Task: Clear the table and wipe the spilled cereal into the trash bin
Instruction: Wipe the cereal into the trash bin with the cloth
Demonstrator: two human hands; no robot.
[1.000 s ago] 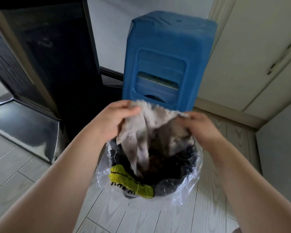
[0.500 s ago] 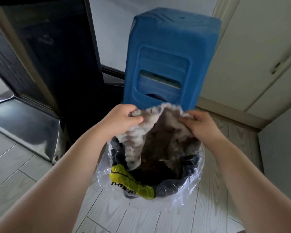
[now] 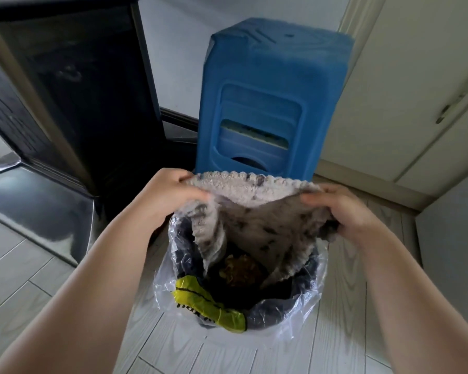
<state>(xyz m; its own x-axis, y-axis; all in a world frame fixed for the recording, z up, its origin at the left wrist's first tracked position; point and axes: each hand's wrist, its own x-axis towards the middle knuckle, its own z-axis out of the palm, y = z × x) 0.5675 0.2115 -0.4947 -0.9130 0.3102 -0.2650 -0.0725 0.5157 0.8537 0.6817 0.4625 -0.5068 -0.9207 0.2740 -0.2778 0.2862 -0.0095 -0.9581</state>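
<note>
Both hands, left hand [image 3: 170, 195] and right hand [image 3: 346, 211], grip a gray cloth [image 3: 257, 220] over a plastic-lined trash bin [image 3: 295, 306]. The bin stands on pale plank floor [image 3: 38, 271], before a blue stool [image 3: 273, 98] and cream cabinets [image 3: 416, 90].

We see a pale wood floor [image 3: 173, 344]. A trash bin [image 3: 277, 318] with a clear bag [image 3: 310, 306] stands on it in the middle. A blue stool [image 3: 276, 85] stands just behind the bin. A big black cabinet [image 3: 65, 109] stands on the left.

Grey, perhaps dark-speckled cloth [image 3: 257, 225]; blue stool [image 3: 273, 90]
</note>
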